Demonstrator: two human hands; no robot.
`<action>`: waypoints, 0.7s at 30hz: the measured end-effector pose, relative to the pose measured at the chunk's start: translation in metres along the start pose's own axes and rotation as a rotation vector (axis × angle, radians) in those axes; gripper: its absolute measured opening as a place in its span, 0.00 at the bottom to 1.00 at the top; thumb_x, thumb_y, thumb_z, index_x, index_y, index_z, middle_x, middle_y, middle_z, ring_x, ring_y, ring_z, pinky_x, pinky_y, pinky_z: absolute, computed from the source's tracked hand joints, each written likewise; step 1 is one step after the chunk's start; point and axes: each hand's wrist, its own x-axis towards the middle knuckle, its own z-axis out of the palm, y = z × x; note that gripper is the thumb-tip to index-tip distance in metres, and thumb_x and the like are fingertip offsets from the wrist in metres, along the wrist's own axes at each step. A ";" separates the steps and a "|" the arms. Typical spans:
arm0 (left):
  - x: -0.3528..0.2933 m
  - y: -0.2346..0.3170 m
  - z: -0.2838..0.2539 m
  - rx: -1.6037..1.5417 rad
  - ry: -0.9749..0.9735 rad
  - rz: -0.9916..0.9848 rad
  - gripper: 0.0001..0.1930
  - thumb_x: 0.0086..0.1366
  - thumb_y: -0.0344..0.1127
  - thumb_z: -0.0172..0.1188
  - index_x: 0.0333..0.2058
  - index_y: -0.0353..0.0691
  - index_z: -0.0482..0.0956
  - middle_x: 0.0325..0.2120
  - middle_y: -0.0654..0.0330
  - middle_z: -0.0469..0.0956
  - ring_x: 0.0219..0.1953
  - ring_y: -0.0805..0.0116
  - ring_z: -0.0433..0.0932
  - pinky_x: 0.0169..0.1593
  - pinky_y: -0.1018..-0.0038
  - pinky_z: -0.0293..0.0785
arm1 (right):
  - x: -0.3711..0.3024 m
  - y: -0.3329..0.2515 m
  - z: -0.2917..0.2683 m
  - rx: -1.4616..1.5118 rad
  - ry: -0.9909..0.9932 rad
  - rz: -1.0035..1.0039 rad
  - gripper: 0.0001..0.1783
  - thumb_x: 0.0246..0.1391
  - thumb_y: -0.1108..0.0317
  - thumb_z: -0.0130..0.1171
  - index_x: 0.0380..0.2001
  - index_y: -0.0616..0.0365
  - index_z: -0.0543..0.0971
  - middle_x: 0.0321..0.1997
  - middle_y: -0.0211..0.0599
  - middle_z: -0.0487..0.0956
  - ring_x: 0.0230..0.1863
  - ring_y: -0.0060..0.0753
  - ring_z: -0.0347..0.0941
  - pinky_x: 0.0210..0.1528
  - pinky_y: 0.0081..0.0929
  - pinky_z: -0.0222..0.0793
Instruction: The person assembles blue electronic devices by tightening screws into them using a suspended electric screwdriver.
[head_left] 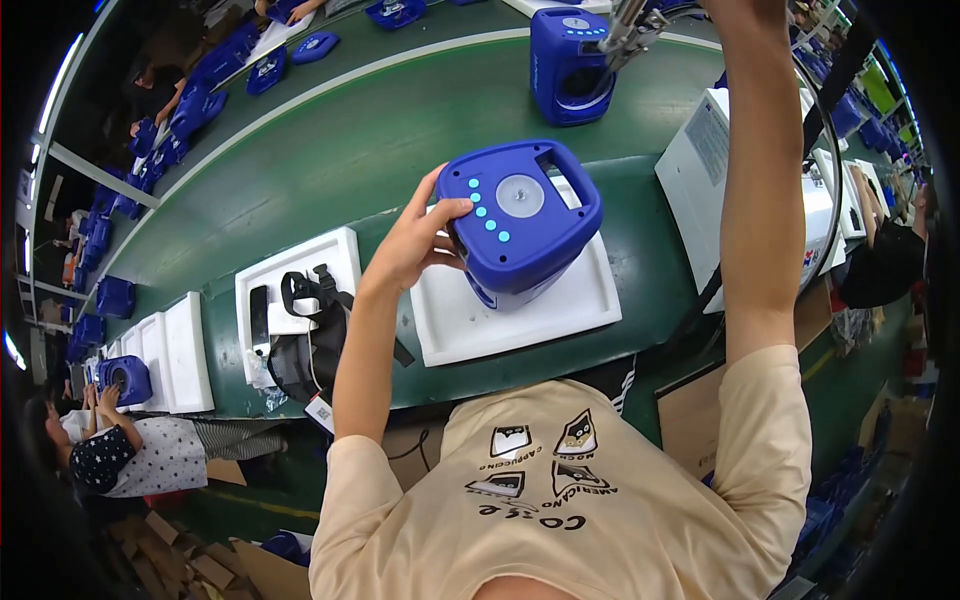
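So the left hand (pixel 425 235) has hold of the blue casing (pixel 530 215) by its left edge: thumb lying across the top face next to the buttons, the other fingers curled against the side. The top is turned up toward the camera, so you get a good look at it: five light-blue buttons (pixel 481 211) in a curved line, a clear round disc (pixel 520 196) in the middle and a handle slot along the right side. The casing is over a white foam tray (pixel 440 335) on the green tabletop (pixel 645 270), pretty much straight in front of the person.

The right arm goes way up, and the right hand (pixel 748 8) is mostly chopped off by the upper edge, so honestly I can't tell whether those fingers are gripping anything. Just left of that arm there's a metal tool (pixel 630 35), in front of a second blue casing (pixel 572 80) with a big round opening.

Left of the person's forearm, another foam tray (pixel 345 250) has a black phone-like thing (pixel 260 318) and some black straps (pixel 300 292) in it. Over on the right there's a big white box (pixel 695 165). Far left, a co-worker (pixel 140 455) has both hands on one more blue unit (pixel 127 378).
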 end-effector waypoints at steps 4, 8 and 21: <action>0.003 -0.016 0.008 -0.079 0.102 0.076 0.40 0.63 0.45 0.67 0.71 0.51 0.61 0.42 0.54 0.79 0.29 0.66 0.82 0.28 0.70 0.80 | -0.020 -0.018 0.018 0.055 0.012 0.058 0.13 0.60 0.57 0.60 0.33 0.56 0.77 0.15 0.25 0.70 0.10 0.18 0.64 0.13 0.20 0.60; 0.002 -0.022 0.006 -0.151 0.154 0.115 0.39 0.63 0.44 0.67 0.71 0.50 0.63 0.41 0.56 0.80 0.30 0.69 0.82 0.26 0.73 0.78 | -0.033 0.000 0.030 0.183 -0.121 0.137 0.13 0.61 0.58 0.60 0.31 0.56 0.76 0.15 0.26 0.70 0.11 0.18 0.66 0.14 0.20 0.63; 0.006 -0.021 0.008 -0.184 0.146 0.110 0.38 0.63 0.41 0.67 0.70 0.50 0.64 0.37 0.60 0.82 0.29 0.73 0.82 0.24 0.75 0.76 | -0.045 0.023 0.037 0.231 -0.155 0.265 0.12 0.62 0.61 0.61 0.31 0.57 0.76 0.15 0.25 0.70 0.11 0.17 0.66 0.12 0.19 0.62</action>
